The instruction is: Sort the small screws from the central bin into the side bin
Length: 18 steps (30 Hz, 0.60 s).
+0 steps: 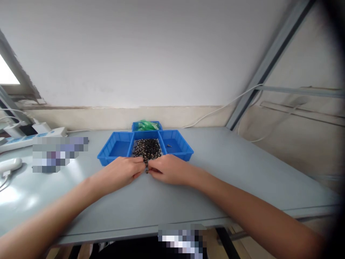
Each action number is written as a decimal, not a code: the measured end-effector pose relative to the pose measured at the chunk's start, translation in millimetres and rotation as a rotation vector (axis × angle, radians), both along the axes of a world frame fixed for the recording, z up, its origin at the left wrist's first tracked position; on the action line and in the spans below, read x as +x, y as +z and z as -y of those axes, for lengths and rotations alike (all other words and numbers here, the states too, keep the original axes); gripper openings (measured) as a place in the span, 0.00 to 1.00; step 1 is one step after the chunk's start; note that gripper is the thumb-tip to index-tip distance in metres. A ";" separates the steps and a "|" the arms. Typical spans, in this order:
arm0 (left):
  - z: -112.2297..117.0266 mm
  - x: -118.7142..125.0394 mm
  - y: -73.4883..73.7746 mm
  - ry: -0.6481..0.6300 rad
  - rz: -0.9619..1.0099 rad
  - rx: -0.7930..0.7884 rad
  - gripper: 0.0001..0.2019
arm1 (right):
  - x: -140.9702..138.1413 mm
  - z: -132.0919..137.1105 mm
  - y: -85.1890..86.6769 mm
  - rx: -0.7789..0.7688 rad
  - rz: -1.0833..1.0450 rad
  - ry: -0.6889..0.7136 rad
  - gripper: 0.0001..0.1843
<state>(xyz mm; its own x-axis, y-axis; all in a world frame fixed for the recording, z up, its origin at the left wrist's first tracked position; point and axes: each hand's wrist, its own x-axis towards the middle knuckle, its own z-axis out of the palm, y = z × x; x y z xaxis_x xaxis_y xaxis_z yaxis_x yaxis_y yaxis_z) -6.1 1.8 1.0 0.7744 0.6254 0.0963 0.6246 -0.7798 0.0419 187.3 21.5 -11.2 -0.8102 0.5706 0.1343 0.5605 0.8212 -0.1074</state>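
My left hand (pixel 126 171) is at the front of the blue middle bin (pixel 147 134), its fingers closed together. Facing it from the other side, my right hand (pixel 168 169) has thumb and forefinger pinched together. A small dark metal piece (pixel 147 171) shows at the right fingertips, between the two hands; its exact kind is too small to tell. Whatever the left fingers hold is hidden. Behind the hands, a heap of small dark and brass-coloured metal pieces (pixel 147 147) fills the middle bin, whose front edge the hands partly cover.
A blue bin (pixel 114 135) stands left of the heap. The right blue bin (pixel 185 145) contains a small metal piece (pixel 169 145). Behind, another blue bin holds green plastic bags (pixel 147 125). A power strip (pixel 58 133) and a white device (pixel 10 164) with a cable lie at left.
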 end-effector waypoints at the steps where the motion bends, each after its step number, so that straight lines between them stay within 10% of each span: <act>1: 0.0 0.1 0.3 -0.002 -0.003 -0.005 0.10 | -0.1 0.2 0.3 -0.004 0.000 -0.001 0.09; 18: -1.1 0.1 -0.4 0.004 -0.005 -0.040 0.10 | 0.5 0.8 0.2 0.001 0.009 -0.003 0.09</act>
